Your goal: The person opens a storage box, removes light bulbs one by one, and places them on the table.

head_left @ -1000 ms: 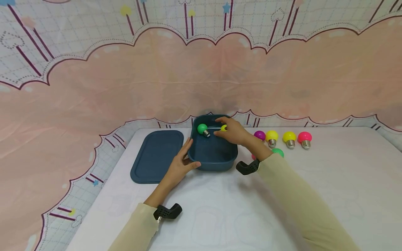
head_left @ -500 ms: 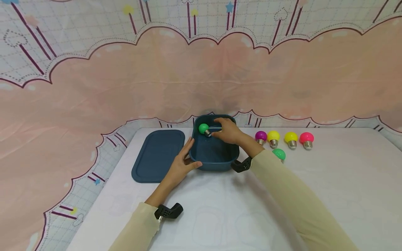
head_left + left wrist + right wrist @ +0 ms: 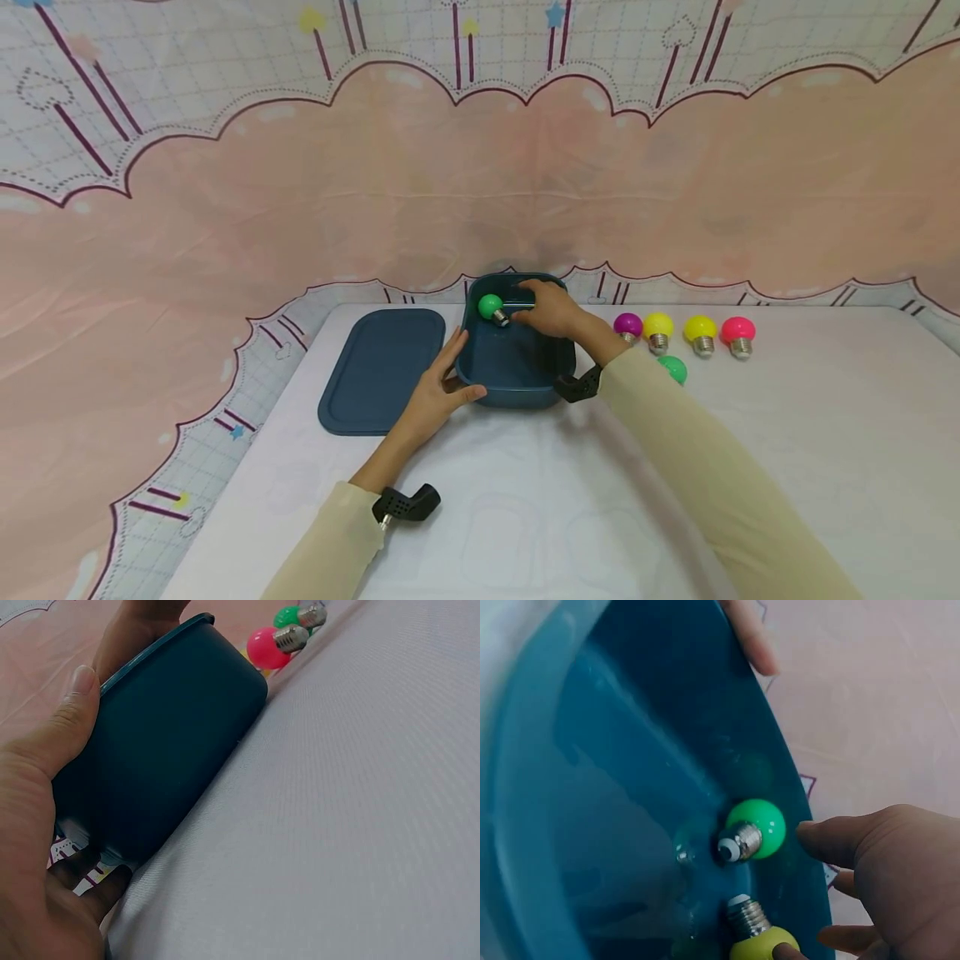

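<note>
My left hand (image 3: 433, 392) holds the near left corner of a dark blue plastic box (image 3: 517, 400), thumb on the front wall and fingers along the side. The right hand (image 3: 551, 310) reaches inside over the far right part, its thumb and fingers spread apart. In the box lie a green light bulb (image 3: 491, 307) and a yellow light bulb (image 3: 765, 943), which the right hand hides in the head view. The right wrist view has a fingertip overlapping the yellow bulb, while the thumb points toward the green one, apart from it.
A flat blue lid (image 3: 382, 372) lies left of the box. On the white table (image 3: 825, 450) to the right are a purple bulb (image 3: 627, 325), yellow bulbs (image 3: 700, 329), a pink bulb (image 3: 738, 331) and another green bulb (image 3: 673, 368). A patterned cloth (image 3: 480, 183) hangs behind.
The right hand has gone deeper into the box with the yellow bulb, which is now down on its floor with the fingers loosened. The left hand keeps its place at the box.
</note>
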The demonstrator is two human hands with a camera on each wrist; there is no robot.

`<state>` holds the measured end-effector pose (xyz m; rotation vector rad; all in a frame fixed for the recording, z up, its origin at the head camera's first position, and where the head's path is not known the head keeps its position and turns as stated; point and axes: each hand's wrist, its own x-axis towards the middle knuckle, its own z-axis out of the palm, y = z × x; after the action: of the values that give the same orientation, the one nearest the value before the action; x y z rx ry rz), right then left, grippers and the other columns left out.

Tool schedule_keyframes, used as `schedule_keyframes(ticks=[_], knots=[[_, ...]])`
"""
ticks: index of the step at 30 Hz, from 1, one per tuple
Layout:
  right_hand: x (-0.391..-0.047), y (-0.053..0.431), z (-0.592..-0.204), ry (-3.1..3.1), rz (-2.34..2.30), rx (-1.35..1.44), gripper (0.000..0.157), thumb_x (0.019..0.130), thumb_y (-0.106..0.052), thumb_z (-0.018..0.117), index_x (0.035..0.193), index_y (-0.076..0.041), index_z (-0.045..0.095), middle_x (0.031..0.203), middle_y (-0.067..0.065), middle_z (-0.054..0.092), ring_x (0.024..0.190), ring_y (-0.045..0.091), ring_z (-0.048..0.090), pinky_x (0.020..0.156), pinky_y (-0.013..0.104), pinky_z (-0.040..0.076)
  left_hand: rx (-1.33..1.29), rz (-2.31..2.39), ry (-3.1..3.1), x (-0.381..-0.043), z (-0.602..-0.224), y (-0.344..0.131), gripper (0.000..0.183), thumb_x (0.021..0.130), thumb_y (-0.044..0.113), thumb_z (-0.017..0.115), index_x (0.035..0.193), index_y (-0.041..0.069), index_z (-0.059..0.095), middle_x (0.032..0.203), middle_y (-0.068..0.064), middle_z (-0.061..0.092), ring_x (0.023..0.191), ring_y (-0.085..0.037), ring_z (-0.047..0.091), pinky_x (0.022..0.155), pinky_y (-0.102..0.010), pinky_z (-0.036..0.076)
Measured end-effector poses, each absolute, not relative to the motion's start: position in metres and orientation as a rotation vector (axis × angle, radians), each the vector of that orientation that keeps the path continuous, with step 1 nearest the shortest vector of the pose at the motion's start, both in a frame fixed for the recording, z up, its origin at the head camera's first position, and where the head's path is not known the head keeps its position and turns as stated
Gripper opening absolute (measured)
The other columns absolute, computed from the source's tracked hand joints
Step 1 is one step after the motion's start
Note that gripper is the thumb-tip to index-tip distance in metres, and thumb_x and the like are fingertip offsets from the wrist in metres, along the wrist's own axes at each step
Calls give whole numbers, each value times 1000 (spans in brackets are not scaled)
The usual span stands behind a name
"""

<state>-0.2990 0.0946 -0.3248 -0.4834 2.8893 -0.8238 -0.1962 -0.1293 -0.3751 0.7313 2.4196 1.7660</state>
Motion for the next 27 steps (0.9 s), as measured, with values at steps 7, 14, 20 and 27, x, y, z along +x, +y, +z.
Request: schedule_keyframes(ticks=[7,14,20,27], knots=[[-300,97,-324,2888,-765,-525,54,95,-13,59,143,0,40,127,22,54,104,34,53,85,42,47,735,1777,2408,-196,-374,-128,84,87,6,70,153,8,18,159,-7,5,138,-40,25,104,-48,35],[-301,100,-322,2861,-747,-564,47,94,-4,53,141,-1,44,128,23,54,98,29,55,81,39,47,745,1768,2422,-194,-372,-127,83,88,4,69,153,7,18,159,-12,5,138,-41,23,104,-49,35],[-300,99,-321,2824,-763,-520,46,95,-3,51,140,-2,45,129,23,54,110,32,55,92,41,47,746,1754,2438,-193,-370,-127,82,88,5,69,153,6,18,158,-16,5,138,-42,23,104,-49,35],[-300,99,-322,2791,-733,-551,45,92,-2,50,137,-7,53,134,19,53,108,32,53,90,39,46,747,1766,2431,-194,-373,-128,83,88,7,70,153,7,18,159,-14,5,138,-40,23,104,-48,35]])
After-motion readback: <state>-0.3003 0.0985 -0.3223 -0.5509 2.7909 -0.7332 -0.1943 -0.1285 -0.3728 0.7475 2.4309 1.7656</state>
